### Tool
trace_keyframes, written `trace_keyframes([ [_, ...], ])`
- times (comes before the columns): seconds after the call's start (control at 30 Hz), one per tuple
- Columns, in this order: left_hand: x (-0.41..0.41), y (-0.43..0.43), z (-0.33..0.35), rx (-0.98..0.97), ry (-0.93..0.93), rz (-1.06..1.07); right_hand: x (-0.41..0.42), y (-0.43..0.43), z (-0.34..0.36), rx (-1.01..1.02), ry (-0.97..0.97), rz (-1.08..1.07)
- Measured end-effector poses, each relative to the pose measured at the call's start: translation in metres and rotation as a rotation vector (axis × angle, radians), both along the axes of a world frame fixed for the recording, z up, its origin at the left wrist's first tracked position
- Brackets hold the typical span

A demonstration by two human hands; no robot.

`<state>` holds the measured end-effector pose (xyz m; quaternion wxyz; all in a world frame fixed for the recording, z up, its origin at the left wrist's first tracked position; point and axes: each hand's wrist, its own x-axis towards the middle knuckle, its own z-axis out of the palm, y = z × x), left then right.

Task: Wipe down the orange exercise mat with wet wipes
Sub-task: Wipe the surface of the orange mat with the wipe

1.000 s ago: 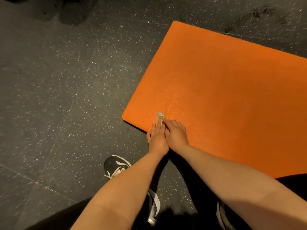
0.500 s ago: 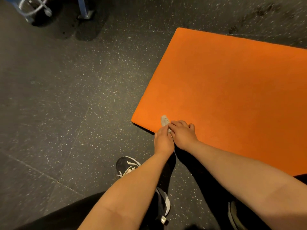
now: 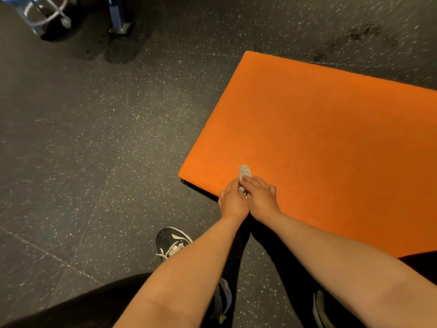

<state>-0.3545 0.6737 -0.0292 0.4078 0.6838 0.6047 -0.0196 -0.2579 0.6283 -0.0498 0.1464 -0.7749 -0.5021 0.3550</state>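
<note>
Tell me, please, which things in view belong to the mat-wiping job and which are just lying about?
Job: flat orange foam exercise mat; crumpled greyish wet wipe on its near corner; left hand and right hand, both at the wipe.
Not part of it: black-and-white laced sneaker; blue metal equipment legs; dark speckled rubber floor.

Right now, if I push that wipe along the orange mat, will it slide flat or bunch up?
Probably bunches: the wipe is a crumpled wad, so it looks limp, not stiff. The mat looks finely textured, likely dragging on it. It seems light, so press down with the left hand and right hand.
</note>
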Motion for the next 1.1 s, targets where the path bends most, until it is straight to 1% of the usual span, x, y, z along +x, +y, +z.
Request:
trace_keyframes([
  [0.07,-0.004,0.0,-0.003,-0.028,-0.042,0.02,0.002,0.002,0.0,-0.085,-0.007,0.088],
  [0.13,-0.008,0.001,-0.008,-0.03,-0.052,0.01,0.005,0.005,0.0,-0.154,-0.061,0.112],
  [0.3,-0.013,0.001,-0.013,-0.022,0.007,-0.087,0.024,0.016,-0.001,-0.168,-0.116,-0.122],
  [0.37,-0.013,0.004,-0.014,-0.031,0.013,-0.086,0.024,0.019,-0.006,-0.155,-0.144,-0.136],
  [0.43,-0.013,0.005,-0.015,-0.034,0.008,-0.073,0.013,0.021,-0.008,-0.125,-0.117,-0.078],
  [0.53,-0.017,0.008,-0.018,-0.047,-0.014,-0.039,-0.007,0.018,-0.01,-0.103,-0.036,0.102],
  [0.6,-0.021,0.01,-0.021,-0.019,0.004,-0.089,-0.003,0.016,-0.013,-0.087,-0.086,0.193],
  [0.63,-0.022,0.011,-0.021,0.003,0.024,-0.112,0.004,0.015,-0.015,-0.085,-0.122,0.204],
  [0.67,-0.022,0.012,-0.021,0.027,0.046,-0.13,0.011,0.015,-0.017,-0.092,-0.152,0.184],
  [0.73,-0.021,0.013,-0.021,0.067,0.08,-0.164,0.027,0.016,-0.018,-0.112,-0.199,0.067],
  [0.8,-0.02,0.013,-0.021,0.075,0.073,-0.184,0.034,0.021,-0.021,-0.117,-0.24,-0.032],
  [0.87,-0.019,0.014,-0.022,0.067,0.066,-0.174,0.029,0.027,-0.023,-0.11,-0.212,-0.069],
  [0.93,-0.02,0.015,-0.024,0.089,0.084,-0.165,0.016,0.031,-0.023,-0.08,-0.133,-0.023],
  [1.0,-0.018,0.019,-0.026,0.099,0.105,-0.153,0.004,0.032,-0.023,-0.036,-0.063,0.12],
  [1.07,-0.016,0.023,-0.027,0.105,0.145,-0.167,0.003,0.032,-0.025,-0.012,-0.065,0.237],
  [1.1,-0.016,0.024,-0.028,0.106,0.167,-0.174,0.007,0.032,-0.027,-0.01,-0.101,0.254],
])
